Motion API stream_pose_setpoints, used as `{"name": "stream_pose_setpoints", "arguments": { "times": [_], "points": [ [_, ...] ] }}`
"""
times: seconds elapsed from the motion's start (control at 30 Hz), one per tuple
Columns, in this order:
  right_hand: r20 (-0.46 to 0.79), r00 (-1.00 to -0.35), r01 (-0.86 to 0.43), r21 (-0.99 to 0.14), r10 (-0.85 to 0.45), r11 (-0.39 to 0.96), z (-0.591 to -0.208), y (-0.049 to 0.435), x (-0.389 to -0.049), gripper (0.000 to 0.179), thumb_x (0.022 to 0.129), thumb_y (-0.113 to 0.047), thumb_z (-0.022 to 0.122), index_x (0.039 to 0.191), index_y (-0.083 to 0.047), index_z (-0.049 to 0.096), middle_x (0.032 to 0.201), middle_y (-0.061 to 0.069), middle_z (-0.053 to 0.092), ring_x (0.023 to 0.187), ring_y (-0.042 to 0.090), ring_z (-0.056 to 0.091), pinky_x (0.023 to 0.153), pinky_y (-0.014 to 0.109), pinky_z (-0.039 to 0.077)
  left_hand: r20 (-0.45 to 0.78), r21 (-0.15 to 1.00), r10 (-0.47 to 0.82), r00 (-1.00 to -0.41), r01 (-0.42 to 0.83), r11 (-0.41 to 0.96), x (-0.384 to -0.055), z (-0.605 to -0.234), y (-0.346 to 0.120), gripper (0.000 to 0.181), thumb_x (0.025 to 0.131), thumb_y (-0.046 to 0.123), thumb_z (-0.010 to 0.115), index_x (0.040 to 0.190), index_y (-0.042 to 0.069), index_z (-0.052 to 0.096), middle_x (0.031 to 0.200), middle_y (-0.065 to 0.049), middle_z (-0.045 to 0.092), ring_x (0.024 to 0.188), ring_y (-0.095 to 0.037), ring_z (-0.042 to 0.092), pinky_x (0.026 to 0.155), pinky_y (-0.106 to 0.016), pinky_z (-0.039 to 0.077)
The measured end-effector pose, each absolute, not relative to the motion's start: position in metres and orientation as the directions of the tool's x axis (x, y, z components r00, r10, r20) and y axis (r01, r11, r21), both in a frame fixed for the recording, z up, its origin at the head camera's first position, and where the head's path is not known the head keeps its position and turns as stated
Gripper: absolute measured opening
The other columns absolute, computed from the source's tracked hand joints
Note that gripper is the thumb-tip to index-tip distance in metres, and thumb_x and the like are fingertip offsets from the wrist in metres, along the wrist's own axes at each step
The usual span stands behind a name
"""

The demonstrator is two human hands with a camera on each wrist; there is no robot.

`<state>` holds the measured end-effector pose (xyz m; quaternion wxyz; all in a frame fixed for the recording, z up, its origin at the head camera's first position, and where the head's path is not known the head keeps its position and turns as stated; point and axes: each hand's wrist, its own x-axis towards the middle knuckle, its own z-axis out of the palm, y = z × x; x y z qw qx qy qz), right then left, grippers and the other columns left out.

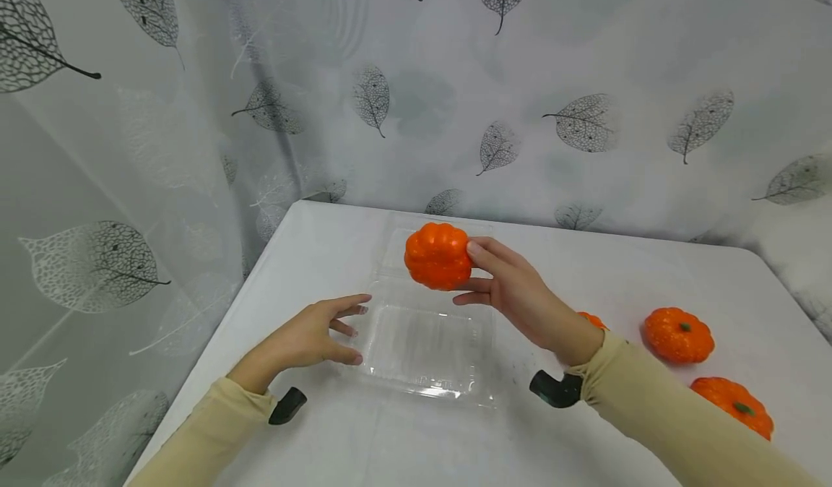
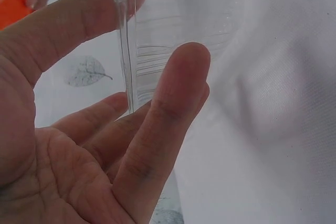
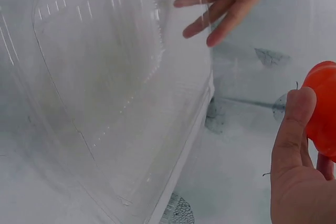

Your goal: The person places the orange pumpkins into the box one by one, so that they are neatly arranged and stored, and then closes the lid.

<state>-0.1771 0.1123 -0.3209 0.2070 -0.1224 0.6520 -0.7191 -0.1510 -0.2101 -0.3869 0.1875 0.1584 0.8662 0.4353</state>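
My right hand [image 1: 520, 292] holds a small orange pumpkin [image 1: 438, 256] between thumb and fingers, raised over the back part of a clear plastic clamshell box [image 1: 422, 346]. The box lies opened on the table, its lid [image 1: 393, 245] folded back toward the wall. In the right wrist view the same pumpkin [image 3: 324, 111] shows at the right edge, thumb against its side. My left hand [image 1: 315, 335] is at the box's left side, fingers spread and holding nothing. The left wrist view shows its fingers [image 2: 170, 103] close beside the clear plastic wall [image 2: 128, 51].
To the right on the white table [image 1: 578, 444] sit two orange pumpkins with green stems, one farther back [image 1: 679, 335] and one nearer [image 1: 734, 406]. Another pumpkin [image 1: 593, 320] is mostly hidden behind my right wrist. A leaf-patterned curtain [image 1: 429, 147] hangs behind and left of the table.
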Motion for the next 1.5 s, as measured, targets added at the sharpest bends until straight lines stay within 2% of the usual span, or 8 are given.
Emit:
{"name": "stream_pose_setpoints", "arguments": {
  "times": [0.2,0.43,0.6,0.77,1.07,1.33,1.5],
  "points": [
    [-0.15,-0.881,0.131,-0.989,-0.449,0.074,-0.329,0.098,-0.189,0.046,0.105,-0.032,0.056,0.137,-0.001,0.045,0.133,0.018,0.057,0.103,0.033,0.07,0.089,0.041,0.056,-0.199,0.805,0.434,-0.879,0.106,0.583,-0.151,-0.386,-0.21,0.091,0.076,0.013,0.089,0.154,0.013,0.043,0.147,-0.016,0.053,0.112,-0.026,0.066,0.079,-0.034,0.055],
    [-0.27,-0.859,0.169,-0.952,-0.436,0.256,-0.344,0.084,-0.194,0.045,0.103,-0.034,0.061,0.132,-0.002,0.049,0.123,0.017,0.064,0.099,0.032,0.072,0.086,0.039,0.057,-0.208,0.796,0.423,-0.882,0.098,0.597,-0.15,-0.39,-0.21,0.091,0.075,0.013,0.09,0.154,0.013,0.043,0.146,-0.014,0.054,0.112,-0.026,0.066,0.079,-0.034,0.056],
    [-0.336,-0.837,0.202,-0.923,-0.431,0.328,-0.354,0.074,-0.194,0.042,0.103,-0.031,0.061,0.13,-0.002,0.052,0.116,0.015,0.066,0.097,0.035,0.072,0.083,0.039,0.058,-0.225,0.795,0.415,-0.882,0.08,0.602,-0.148,-0.395,-0.211,0.092,0.075,0.013,0.09,0.154,0.013,0.042,0.146,-0.013,0.055,0.112,-0.026,0.066,0.081,-0.035,0.056],
    [-0.379,-0.818,0.206,-0.895,-0.433,0.395,-0.365,0.064,-0.192,0.039,0.102,-0.031,0.062,0.127,-0.002,0.054,0.112,0.012,0.065,0.089,0.029,0.071,0.081,0.038,0.059,-0.217,0.794,0.421,-0.881,0.092,0.601,-0.147,-0.397,-0.211,0.092,0.075,0.015,0.09,0.153,0.012,0.043,0.145,-0.014,0.056,0.111,-0.026,0.066,0.082,-0.037,0.056],
    [-0.407,-0.808,0.177,-0.858,-0.427,0.483,-0.37,0.052,-0.191,0.036,0.098,-0.029,0.067,0.123,-0.005,0.055,0.114,0.009,0.063,0.089,0.025,0.066,0.082,0.04,0.058,-0.187,0.793,0.443,-0.877,0.132,0.595,-0.147,-0.396,-0.212,0.093,0.075,0.016,0.09,0.154,0.012,0.041,0.143,-0.015,0.057,0.109,-0.025,0.067,0.084,-0.04,0.055],
    [-0.437,-0.783,0.138,-0.815,-0.442,0.562,-0.37,0.049,-0.191,0.036,0.1,-0.026,0.065,0.128,-0.006,0.054,0.122,0.011,0.06,0.096,0.023,0.063,0.083,0.04,0.058,-0.191,0.795,0.44,-0.878,0.124,0.594,-0.148,-0.394,-0.21,0.094,0.075,0.015,0.09,0.155,0.015,0.041,0.143,-0.012,0.058,0.11,-0.023,0.067,0.086,-0.041,0.055],
    [-0.419,-0.796,0.033,-0.751,-0.437,0.66,-0.366,0.049,-0.191,0.035,0.101,-0.031,0.062,0.127,-0.008,0.055,0.114,0.007,0.063,0.09,0.026,0.064,0.072,0.037,0.057,-0.182,0.795,0.453,-0.873,0.141,0.591,-0.15,-0.392,-0.211,0.094,0.075,0.016,0.09,0.155,0.014,0.04,0.144,-0.013,0.057,0.11,-0.024,0.067,0.085,-0.04,0.055]
  ]
}}
